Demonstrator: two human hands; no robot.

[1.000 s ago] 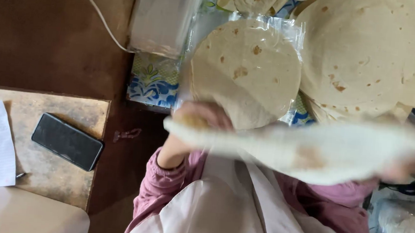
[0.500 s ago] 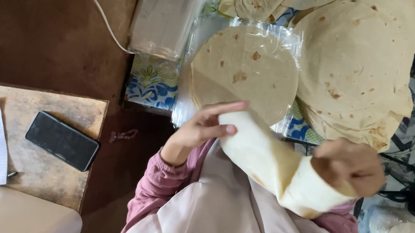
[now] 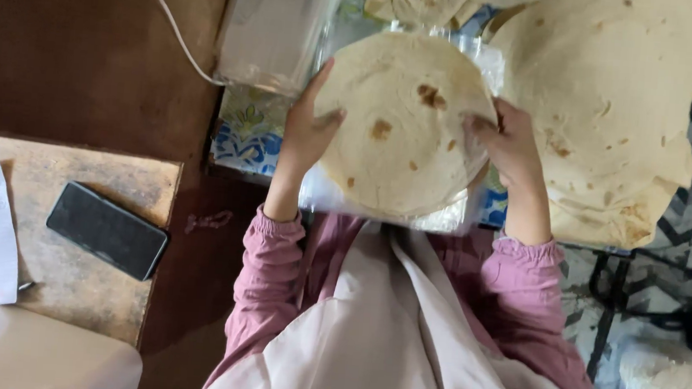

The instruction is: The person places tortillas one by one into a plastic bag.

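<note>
On a dark brown floor spread with patterned cloth, we see two hands at a round flatbread.

The left hand (image 3: 308, 130) lies with fingers spread along the flatbread's (image 3: 401, 121) left edge, thumb on top; the right hand (image 3: 508, 145) curls over its right edge, both pink-sleeved arms reaching forward. The flatbread rests on a clear plastic bag (image 3: 451, 221), whose contents we cannot make out. A stack of larger flatbreads (image 3: 608, 100) sits just beside, partly cut off at the top. A black phone (image 3: 107, 230) lies on a low wooden board (image 3: 68, 280).
</note>
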